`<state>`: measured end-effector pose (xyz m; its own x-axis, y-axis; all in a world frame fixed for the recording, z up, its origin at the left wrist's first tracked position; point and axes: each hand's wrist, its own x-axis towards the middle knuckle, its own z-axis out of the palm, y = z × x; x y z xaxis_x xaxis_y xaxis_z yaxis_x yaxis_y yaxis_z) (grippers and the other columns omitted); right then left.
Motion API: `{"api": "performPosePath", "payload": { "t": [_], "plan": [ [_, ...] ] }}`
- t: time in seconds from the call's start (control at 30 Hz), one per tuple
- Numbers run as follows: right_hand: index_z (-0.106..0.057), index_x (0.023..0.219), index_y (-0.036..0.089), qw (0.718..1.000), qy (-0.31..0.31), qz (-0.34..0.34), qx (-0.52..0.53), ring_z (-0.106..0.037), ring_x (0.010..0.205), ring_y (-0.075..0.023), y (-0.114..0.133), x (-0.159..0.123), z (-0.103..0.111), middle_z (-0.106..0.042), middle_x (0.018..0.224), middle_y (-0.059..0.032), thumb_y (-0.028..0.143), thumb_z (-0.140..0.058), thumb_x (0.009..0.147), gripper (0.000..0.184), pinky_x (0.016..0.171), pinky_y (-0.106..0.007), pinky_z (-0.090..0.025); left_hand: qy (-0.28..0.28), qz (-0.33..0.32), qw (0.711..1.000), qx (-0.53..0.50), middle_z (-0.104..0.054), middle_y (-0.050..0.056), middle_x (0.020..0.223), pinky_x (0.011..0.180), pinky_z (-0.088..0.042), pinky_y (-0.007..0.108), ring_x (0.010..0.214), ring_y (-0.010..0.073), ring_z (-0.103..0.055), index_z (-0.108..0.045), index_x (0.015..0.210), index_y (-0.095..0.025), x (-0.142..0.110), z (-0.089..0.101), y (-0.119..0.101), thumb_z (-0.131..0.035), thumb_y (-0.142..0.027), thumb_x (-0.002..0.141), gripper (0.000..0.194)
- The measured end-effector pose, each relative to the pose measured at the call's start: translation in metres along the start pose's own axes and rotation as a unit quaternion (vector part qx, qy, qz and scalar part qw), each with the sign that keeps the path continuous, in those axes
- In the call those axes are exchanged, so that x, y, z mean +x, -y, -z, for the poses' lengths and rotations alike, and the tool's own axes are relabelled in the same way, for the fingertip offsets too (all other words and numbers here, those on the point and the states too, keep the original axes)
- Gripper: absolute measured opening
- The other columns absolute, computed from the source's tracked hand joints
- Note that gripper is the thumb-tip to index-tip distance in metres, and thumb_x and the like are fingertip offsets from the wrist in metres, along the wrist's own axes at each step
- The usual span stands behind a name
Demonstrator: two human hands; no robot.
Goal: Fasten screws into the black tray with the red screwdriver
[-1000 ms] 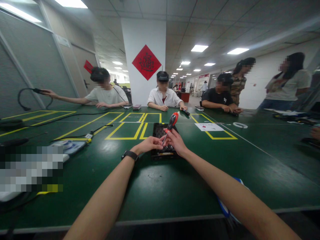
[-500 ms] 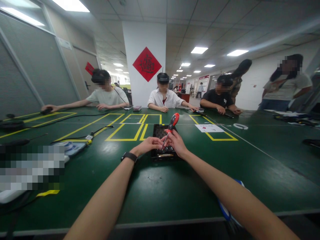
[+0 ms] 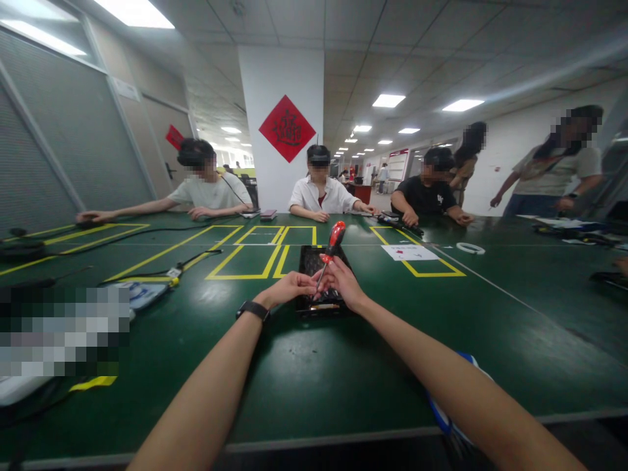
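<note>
A screwdriver (image 3: 335, 239) with a red and black handle stands tilted over a black tray (image 3: 326, 313), its handle up and its shaft slanting down to the left. My right hand (image 3: 345, 282) is closed on it just below the handle. From the left, my left hand (image 3: 293, 288) reaches over the tray with thumb and fingers pinched near the shaft's lower end. Whether those fingers grip the shaft or some small part at the tip is too small to tell. Dark, shiny contents in the tray are partly covered by my hands.
Yellow tape (image 3: 240, 276) marks rectangles on the green table (image 3: 304, 379). A white sheet (image 3: 410, 252) and a white ring (image 3: 470, 248) lie to the right. Cables and a pouch (image 3: 150, 294) lie to the left. Several people sit or stand across the table.
The screwdriver handle has tipped slightly to the left, while both hands stay over the tray. At the far right, a standing person has lowered an arm.
</note>
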<state>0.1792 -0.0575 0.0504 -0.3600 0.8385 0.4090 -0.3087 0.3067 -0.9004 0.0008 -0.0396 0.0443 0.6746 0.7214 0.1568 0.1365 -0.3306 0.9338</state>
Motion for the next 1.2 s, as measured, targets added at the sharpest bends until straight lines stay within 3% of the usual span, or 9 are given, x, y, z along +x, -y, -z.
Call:
{"api": "performPosePath", "payload": {
  "t": [0.23, 0.43, 0.6, 0.83, 1.03, 1.2],
  "plan": [
    [-0.041, 0.107, 0.021, 1.0, -0.013, 0.001, 0.006, -0.057, 0.051, -0.0095, -0.0069, 0.0038, 0.0045, -0.06, 0.067, -0.0004, 0.043, -0.042, 0.081, 0.035, 0.048, -0.021, -0.044, 0.018, -0.003, 1.0, -0.016, -0.065, 0.01, 0.082, 0.077, -0.04, 0.028, 0.075, 0.014, -0.057, -0.063, 0.085, -0.007, -0.0008, -0.0003, -0.0027, -0.058, -0.032, 0.073, 0.029],
    [-0.039, 0.104, 0.022, 1.0, -0.006, 0.016, 0.011, -0.057, 0.049, -0.0088, -0.0047, 0.0027, 0.0024, -0.06, 0.07, 0.0, 0.043, -0.044, 0.08, 0.033, 0.047, -0.021, -0.045, -0.038, 0.013, 0.998, -0.037, -0.063, 0.003, 0.076, 0.07, -0.041, 0.024, 0.068, 0.0098, -0.055, -0.058, 0.076, -0.009, 0.0022, -0.0048, -0.0019, -0.068, -0.028, 0.062, 0.025],
    [-0.04, 0.107, 0.022, 1.0, -0.001, 0.018, 0.005, -0.057, 0.05, -0.0086, -0.0014, 0.0013, -0.0006, -0.06, 0.068, 0.0005, 0.042, -0.047, 0.078, 0.037, 0.048, -0.021, -0.045, -0.021, 0.014, 0.999, -0.033, -0.061, 0.001, 0.069, 0.065, -0.039, 0.022, 0.062, 0.0081, -0.053, -0.056, 0.07, -0.009, 0.0017, -0.0042, -0.0002, -0.068, -0.027, 0.061, 0.023],
    [-0.04, 0.114, 0.022, 1.0, 0.007, -0.019, 0.006, -0.057, 0.049, -0.0092, 0.0009, 0.0007, -0.0004, -0.062, 0.071, -0.0022, 0.044, -0.04, 0.081, 0.04, 0.048, -0.021, -0.044, 0.026, -0.001, 0.999, -0.019, -0.064, 0.008, 0.079, 0.075, -0.039, 0.026, 0.073, 0.0127, -0.056, -0.063, 0.08, -0.007, -0.0012, -0.0004, -0.0026, -0.06, -0.033, 0.07, 0.027],
    [-0.042, 0.11, 0.021, 1.0, -0.004, 0.009, -0.003, -0.056, 0.05, -0.0086, -0.0002, 0.0006, -0.0007, -0.062, 0.072, -0.0019, 0.043, -0.042, 0.081, 0.037, 0.051, -0.021, -0.043, -0.004, 0.009, 0.999, -0.051, -0.06, 0.001, 0.074, 0.068, -0.039, 0.021, 0.067, 0.0082, -0.052, -0.057, 0.078, -0.01, 0.0014, -0.0031, -0.0032, -0.068, -0.026, 0.063, 0.024],
    [-0.041, 0.11, 0.021, 1.0, 0.0, 0.007, -0.011, -0.056, 0.05, -0.0091, 0.0001, 0.0004, -0.0018, -0.061, 0.069, -0.0007, 0.043, -0.043, 0.08, 0.038, 0.051, -0.022, -0.043, 0.011, 0.017, 0.998, -0.054, -0.058, -0.001, 0.069, 0.064, -0.037, 0.02, 0.061, 0.0063, -0.05, -0.057, 0.074, -0.009, 0.0012, -0.0023, -0.0009, -0.067, -0.025, 0.063, 0.022]
  ]
}}
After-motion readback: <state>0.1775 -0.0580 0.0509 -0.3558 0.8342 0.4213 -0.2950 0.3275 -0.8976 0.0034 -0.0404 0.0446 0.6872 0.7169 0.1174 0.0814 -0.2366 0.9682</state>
